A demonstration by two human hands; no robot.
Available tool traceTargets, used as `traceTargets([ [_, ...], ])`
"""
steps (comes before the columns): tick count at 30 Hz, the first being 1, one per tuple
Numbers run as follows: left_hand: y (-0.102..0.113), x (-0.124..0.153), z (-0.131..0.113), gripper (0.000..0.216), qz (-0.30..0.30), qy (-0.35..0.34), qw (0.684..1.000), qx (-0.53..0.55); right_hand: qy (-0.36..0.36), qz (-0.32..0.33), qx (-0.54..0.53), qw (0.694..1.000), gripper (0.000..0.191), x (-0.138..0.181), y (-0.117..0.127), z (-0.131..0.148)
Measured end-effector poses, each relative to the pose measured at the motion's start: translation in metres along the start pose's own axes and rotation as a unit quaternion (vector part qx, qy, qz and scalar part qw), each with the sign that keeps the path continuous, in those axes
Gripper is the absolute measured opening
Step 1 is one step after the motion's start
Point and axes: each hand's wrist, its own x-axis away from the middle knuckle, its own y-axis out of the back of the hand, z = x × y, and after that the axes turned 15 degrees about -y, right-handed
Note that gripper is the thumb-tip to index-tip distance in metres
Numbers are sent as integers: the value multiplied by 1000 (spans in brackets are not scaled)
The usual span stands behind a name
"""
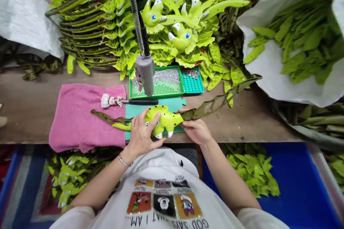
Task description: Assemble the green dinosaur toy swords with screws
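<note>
A lime-green plastic triceratops-head toy part point(168, 121), with white horns and a blue eye, lies over a teal mat point(166, 103). Fingers and thumb of my left hand point(143, 132) grip its left side from above. My right hand point(198, 130) pinches its right end, where a long olive-green plastic strip point(211, 106) joins; its fingertips are partly hidden beneath. Another olive strip point(109, 117) sticks out left of my left hand. Just beyond the toy rests a hammer-like tool with a black handle point(142, 102) and a white-wrapped head point(109, 100).
A pink towel point(86, 114) lies left. Beyond the mat are a green tray point(156, 92) of small metal pieces and a teal tray point(197, 86). A grey tool head point(145, 75) hangs above. Toy parts point(153, 18) pile behind; a white sack point(271, 68) stands right.
</note>
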Motion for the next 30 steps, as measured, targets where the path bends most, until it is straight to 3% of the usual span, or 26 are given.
traceTargets([
  [13, -5, 4, 3, 81, 23, -2, 1000, 3, -24, -33, 35, 999, 53, -3, -1, 2],
  [21, -2, 5, 6, 79, 19, -5, 1000, 21, 40, -38, 121, 991, 55, -8, 6, -1],
  [30, -3, 6, 3, 75, 26, 2, 1000, 15, -4, 26, 79, 997, 49, 1, 8, 2],
])
